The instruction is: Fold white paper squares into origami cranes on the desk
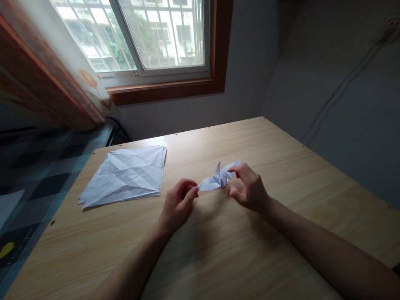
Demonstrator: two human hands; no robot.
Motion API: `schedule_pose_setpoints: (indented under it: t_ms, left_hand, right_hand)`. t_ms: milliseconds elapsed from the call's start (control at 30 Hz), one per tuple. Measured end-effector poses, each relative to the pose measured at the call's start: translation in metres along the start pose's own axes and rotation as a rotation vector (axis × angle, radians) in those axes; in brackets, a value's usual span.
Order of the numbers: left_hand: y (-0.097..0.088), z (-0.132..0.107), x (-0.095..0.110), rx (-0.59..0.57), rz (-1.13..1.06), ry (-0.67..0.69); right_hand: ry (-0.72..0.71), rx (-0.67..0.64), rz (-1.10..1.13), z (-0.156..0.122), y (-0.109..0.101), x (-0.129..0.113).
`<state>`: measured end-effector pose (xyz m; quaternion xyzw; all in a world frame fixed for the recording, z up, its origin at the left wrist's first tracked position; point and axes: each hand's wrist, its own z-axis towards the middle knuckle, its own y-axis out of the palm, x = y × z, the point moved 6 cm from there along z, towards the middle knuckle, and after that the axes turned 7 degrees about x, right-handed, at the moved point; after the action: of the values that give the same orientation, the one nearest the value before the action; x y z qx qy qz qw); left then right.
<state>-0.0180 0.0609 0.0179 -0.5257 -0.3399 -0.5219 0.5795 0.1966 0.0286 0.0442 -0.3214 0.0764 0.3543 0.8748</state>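
Observation:
A small folded white paper figure (218, 178), shaped like a crane, hangs just above the wooden table (281, 175) between both hands. My left hand (178, 204) pinches its left tip between thumb and forefinger. My right hand (248, 189) pinches the right tip, fingers curled. One pointed flap of the figure sticks upward.
A stack of creased white paper sheets (126, 175) lies on the table's left part. Beyond the left edge are a checkered blue surface (40, 175) and a curtain (53, 79). A window (140, 37) is behind, and grey walls close in the far and right sides.

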Motion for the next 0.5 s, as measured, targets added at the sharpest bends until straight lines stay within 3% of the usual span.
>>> schedule_pose_setpoints:
  t_ms: [100,233,367,500]
  left_hand:
    - [-0.002,0.0,-0.001,0.042,-0.011,0.012]
    - [-0.003,0.001,0.002,0.064,0.079,0.047]
    - [-0.004,0.001,0.007,0.074,0.169,0.096]
    - [-0.004,0.0,0.009,0.078,0.219,0.148]
  right_hand:
    - [0.061,-0.107,0.002,-0.006,0.014,0.0]
    - [0.166,-0.117,-0.082,-0.01,0.024,0.009]
    - [0.22,-0.033,-0.099,-0.004,0.018,0.029]
    - [0.385,0.173,-0.128,0.006,-0.01,0.08]
